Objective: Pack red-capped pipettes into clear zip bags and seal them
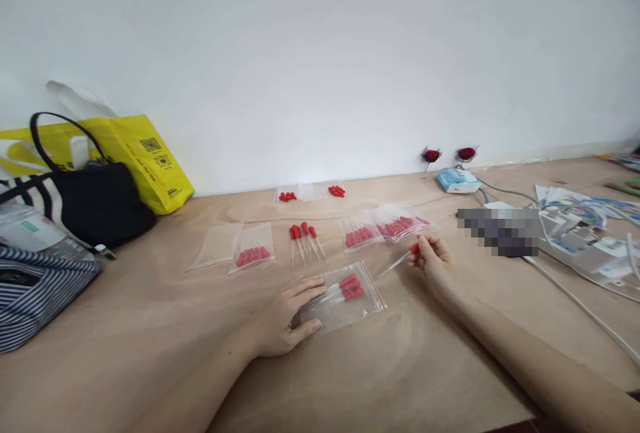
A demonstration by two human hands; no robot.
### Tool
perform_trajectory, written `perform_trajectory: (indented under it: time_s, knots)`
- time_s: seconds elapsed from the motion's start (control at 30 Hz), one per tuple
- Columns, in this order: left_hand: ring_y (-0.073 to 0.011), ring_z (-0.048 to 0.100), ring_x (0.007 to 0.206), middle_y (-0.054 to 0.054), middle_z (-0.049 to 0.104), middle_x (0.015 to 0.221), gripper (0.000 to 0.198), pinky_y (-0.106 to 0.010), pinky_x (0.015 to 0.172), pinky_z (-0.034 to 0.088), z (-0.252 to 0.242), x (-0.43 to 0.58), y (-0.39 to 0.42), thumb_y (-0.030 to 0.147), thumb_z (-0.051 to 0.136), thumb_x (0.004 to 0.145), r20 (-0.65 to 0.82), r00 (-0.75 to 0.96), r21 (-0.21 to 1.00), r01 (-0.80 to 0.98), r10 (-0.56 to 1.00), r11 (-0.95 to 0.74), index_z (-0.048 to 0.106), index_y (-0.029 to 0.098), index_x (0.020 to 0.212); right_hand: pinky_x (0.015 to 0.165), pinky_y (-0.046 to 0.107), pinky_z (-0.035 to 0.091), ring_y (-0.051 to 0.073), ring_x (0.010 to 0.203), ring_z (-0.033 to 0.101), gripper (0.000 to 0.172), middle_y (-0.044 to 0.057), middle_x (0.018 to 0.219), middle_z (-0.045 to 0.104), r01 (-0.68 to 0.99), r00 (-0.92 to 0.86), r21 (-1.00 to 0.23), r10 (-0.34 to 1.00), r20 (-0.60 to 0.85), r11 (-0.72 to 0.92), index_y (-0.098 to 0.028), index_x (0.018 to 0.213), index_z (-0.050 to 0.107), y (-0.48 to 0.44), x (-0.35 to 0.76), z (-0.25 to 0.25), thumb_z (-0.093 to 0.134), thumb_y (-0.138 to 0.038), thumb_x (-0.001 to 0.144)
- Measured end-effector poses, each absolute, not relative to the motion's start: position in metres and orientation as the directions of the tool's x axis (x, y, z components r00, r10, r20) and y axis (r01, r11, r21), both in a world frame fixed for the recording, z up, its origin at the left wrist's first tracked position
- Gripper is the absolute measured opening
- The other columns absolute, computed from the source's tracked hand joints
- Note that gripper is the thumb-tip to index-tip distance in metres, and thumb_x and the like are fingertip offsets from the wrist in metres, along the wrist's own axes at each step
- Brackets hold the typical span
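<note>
A clear zip bag (pixel 333 318) with a red seal line lies in front of me, several glass droppers with red rubber bulbs (pixel 351 285) inside it. My left hand (pixel 293 313) rests on the bag's left end, thumb and fingers spread apart. To the right of the bag, my right hand (pixel 431 261) pinches a dropper (pixel 400 262) by its red bulb. The dropper's glass tip points left toward the bag's seal edge. Beyond the bag, several loose droppers (pixel 303 241) lie side by side on the table.
Filled zip bags lie behind on the right (pixel 360 236) and left (pixel 254 253), beside a flat bag (pixel 216 246). More bags (pixel 313 191) lie by the wall. Handbags and a yellow bag (pixel 160 186) stand left. A tissue pack (pixel 457 181), cables and a power strip (pixel 585 246) occupy the right.
</note>
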State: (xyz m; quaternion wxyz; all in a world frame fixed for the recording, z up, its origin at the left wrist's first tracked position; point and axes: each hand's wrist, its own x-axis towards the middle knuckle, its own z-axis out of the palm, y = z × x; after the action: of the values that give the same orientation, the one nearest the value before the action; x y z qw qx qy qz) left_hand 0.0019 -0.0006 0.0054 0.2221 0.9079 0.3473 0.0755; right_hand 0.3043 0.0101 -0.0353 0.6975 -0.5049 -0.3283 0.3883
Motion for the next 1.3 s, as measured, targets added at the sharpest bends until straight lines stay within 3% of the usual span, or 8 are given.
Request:
perform_trajectory:
  time_s: [0.37,0.53,0.7,0.87,0.97,1.07,1.2,1.3]
  knots:
    - [-0.0232,0.031,0.124,-0.006,0.035,0.135,0.047,-0.045,0.103,0.025,0.003,0.002,-0.001,0.033,0.047,0.082,0.011,0.749,0.457,0.585,0.663,-0.67,0.036,0.023,0.127,0.053,0.023,0.049,0.01,0.054,0.057,0.039,-0.003,0.068,0.059,-0.33,0.235,-0.944,0.97,-0.067,0.015,-0.02,0.083,0.047,-0.009,0.283,-0.031,0.066,-0.048,0.062]
    - [-0.0239,0.03,0.125,-0.006,0.035,0.135,0.049,-0.046,0.103,0.025,0.003,0.003,-0.002,0.036,0.047,0.082,0.01,0.737,0.459,0.597,0.676,-0.658,0.035,0.022,0.128,0.064,0.026,0.049,0.011,0.062,0.059,0.036,0.0,0.071,0.062,-0.241,0.041,-0.967,0.995,-0.094,-0.082,-0.018,0.077,0.05,-0.02,0.28,-0.027,0.069,-0.044,0.059]
    - [-0.0237,0.031,0.124,-0.006,0.036,0.135,0.052,-0.045,0.103,0.026,0.002,0.003,-0.001,0.038,0.047,0.082,0.008,0.731,0.463,0.602,0.682,-0.651,0.033,0.022,0.129,0.063,0.025,0.047,0.011,0.062,0.058,0.03,0.0,0.07,0.064,-0.133,-0.098,-0.982,0.988,-0.119,-0.132,-0.017,0.074,0.059,-0.022,0.279,-0.028,0.072,-0.038,0.057]
    - [-0.0235,0.031,0.124,-0.006,0.035,0.135,0.05,-0.044,0.103,0.026,0.002,0.003,-0.001,0.038,0.047,0.082,0.015,0.736,0.462,0.595,0.677,-0.657,0.034,0.023,0.128,0.068,0.027,0.046,0.013,0.067,0.06,0.027,0.001,0.075,0.067,-0.051,-0.206,-0.995,0.976,-0.071,-0.084,-0.018,0.08,0.066,-0.018,0.274,-0.026,0.069,-0.035,0.06]
    - [-0.023,0.031,0.124,-0.007,0.036,0.135,0.049,-0.044,0.104,0.025,0.003,0.005,-0.002,0.037,0.047,0.082,0.008,0.738,0.443,0.602,0.675,-0.664,0.035,0.021,0.127,0.073,0.026,0.045,0.013,0.076,0.061,0.025,0.002,0.08,0.068,-0.022,-0.365,-0.998,0.93,-0.049,-0.061,-0.018,0.083,0.067,-0.012,0.274,-0.021,0.066,-0.035,0.063]
    - [-0.022,0.033,0.123,-0.006,0.037,0.134,0.048,-0.044,0.104,0.025,0.005,0.005,-0.002,0.034,0.047,0.082,0.021,0.749,0.441,0.588,0.663,-0.678,0.036,0.021,0.127,0.064,0.021,0.046,0.01,0.068,0.06,0.025,0.002,0.077,0.068,0.03,-0.474,-0.996,0.875,-0.093,-0.09,-0.017,0.081,0.068,-0.004,0.276,-0.019,0.069,-0.032,0.061]
    - [-0.0216,0.033,0.123,-0.005,0.038,0.133,0.048,-0.044,0.104,0.023,0.004,0.005,-0.002,0.034,0.048,0.082,0.04,0.754,0.444,0.574,0.655,-0.688,0.036,0.023,0.126,0.042,0.016,0.038,0.006,0.045,0.051,0.024,-0.002,0.056,0.063,0.103,-0.407,-0.985,0.897,-0.17,-0.14,-0.014,0.068,0.065,0.006,0.272,-0.024,0.074,-0.029,0.052]
    - [-0.0213,0.033,0.123,-0.006,0.039,0.133,0.048,-0.043,0.105,0.022,0.001,0.004,-0.001,0.034,0.048,0.082,0.046,0.758,0.447,0.567,0.65,-0.692,0.036,0.022,0.127,0.039,0.015,0.036,0.005,0.041,0.047,0.024,-0.004,0.049,0.058,0.149,-0.406,-0.982,0.899,-0.165,-0.113,-0.014,0.062,0.062,0.008,0.269,-0.024,0.076,-0.026,0.047]
